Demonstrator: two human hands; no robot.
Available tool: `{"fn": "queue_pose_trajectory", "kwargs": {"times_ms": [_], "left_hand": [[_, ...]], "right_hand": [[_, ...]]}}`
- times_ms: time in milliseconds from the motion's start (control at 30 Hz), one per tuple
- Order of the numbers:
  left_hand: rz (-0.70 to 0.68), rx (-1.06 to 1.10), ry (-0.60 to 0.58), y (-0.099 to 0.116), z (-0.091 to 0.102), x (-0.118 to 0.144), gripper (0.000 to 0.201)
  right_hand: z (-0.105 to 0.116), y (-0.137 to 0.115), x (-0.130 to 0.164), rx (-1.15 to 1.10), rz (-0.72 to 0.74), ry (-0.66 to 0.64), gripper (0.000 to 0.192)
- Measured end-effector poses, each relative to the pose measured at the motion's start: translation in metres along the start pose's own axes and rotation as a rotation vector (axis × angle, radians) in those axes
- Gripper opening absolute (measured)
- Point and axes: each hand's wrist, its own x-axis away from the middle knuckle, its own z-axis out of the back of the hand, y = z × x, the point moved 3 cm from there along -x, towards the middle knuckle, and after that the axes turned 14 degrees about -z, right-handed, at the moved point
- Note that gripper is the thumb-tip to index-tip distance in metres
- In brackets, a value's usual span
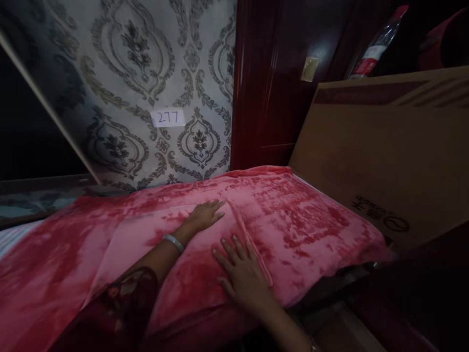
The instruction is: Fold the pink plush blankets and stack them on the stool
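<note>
Head view. We see a pink-red plush blanket (293, 215) spread across a raised surface, its nap catching light in mottled patches. A folded upper layer of the blanket ends in a straight edge (252, 239) that runs diagonally from the far middle toward the near side.

The left hand (205, 216) lies palm down on the folded layer, fingers extended and pointing toward the edge; nothing is gripped. A pale bracelet (173, 242) circles its wrist, and a dark patterned sleeve (124, 308) covers the forearm nearer the camera. The right hand (244, 276) also lies flat, fingers spread, pressing on the blanket just beside the same edge, nearer to us than the left. The two hands are close together but not touching.

Behind the blanket we note damask wallpaper (139, 63) bearing a small white label (167, 118) marked 277. A dark red wooden panel (271, 83) stands to the right of it, and a large cardboard box (388, 151) leans at the blanket's right end. A plastic bottle (377, 44) shows above the box.
</note>
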Motion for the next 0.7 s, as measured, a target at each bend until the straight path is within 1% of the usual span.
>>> {"fn": "queue_pose_trajectory", "kwargs": {"times_ms": [100, 167, 233, 300, 367, 433, 500, 533, 600, 700], "left_hand": [[0.005, -0.048, -0.029, 0.008, 0.015, 0.000, 0.065], [0.022, -0.060, -0.042, 0.012, 0.029, 0.007, 0.065], [0.048, -0.077, -0.037, 0.014, 0.044, 0.026, 0.064], [0.071, -0.101, -0.024, 0.012, 0.054, 0.056, 0.066], [0.092, -0.126, -0.027, 0.008, 0.055, 0.092, 0.068], [0.128, -0.132, -0.039, 0.000, 0.049, 0.124, 0.067], [0.167, -0.123, -0.031, -0.008, 0.041, 0.145, 0.064], [0.179, -0.116, -0.021, -0.010, 0.038, 0.150, 0.063], [0.187, -0.098, -0.026, -0.012, 0.037, 0.153, 0.064], [0.206, -0.071, -0.086, -0.005, 0.044, 0.151, 0.067]], "right_hand": [[0.003, -0.002, 0.001, 0.022, 0.010, 0.039, 0.062], [0.004, -0.003, 0.002, 0.048, 0.017, 0.066, 0.060], [0.005, -0.004, 0.003, 0.079, 0.021, 0.099, 0.059], [0.005, -0.003, 0.004, 0.103, 0.029, 0.130, 0.057], [0.004, -0.003, 0.004, 0.117, 0.040, 0.148, 0.056], [0.002, -0.003, 0.003, 0.128, 0.053, 0.153, 0.056], [0.002, -0.004, 0.004, 0.147, 0.056, 0.149, 0.055], [0.002, -0.005, 0.004, 0.161, 0.053, 0.145, 0.055], [0.003, -0.007, 0.006, 0.191, 0.039, 0.141, 0.054], [0.007, -0.006, 0.006, 0.221, 0.022, 0.121, 0.055]]}}
